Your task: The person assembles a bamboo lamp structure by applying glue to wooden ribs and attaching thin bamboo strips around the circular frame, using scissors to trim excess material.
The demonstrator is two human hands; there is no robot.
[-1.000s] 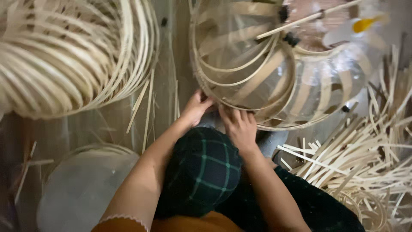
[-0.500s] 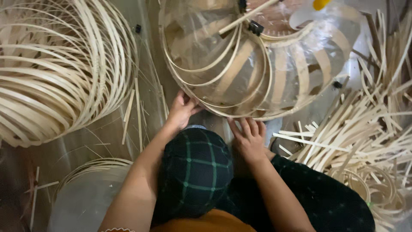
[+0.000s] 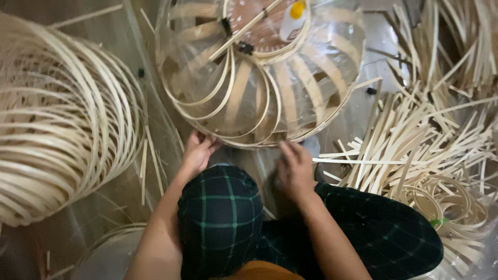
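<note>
Your left hand [image 3: 197, 151] grips the round pale bamboo-strip frame [image 3: 259, 72] at its lower rim; your right hand [image 3: 294, 168] rests spread-fingered just beneath it.

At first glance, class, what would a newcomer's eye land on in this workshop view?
The round bamboo-strip frame at top centre, wrapped in clear film, with the left hand and right hand at its lower rim. Next, the big coil of bamboo hoops at left and the loose strips heaped at right.
</note>
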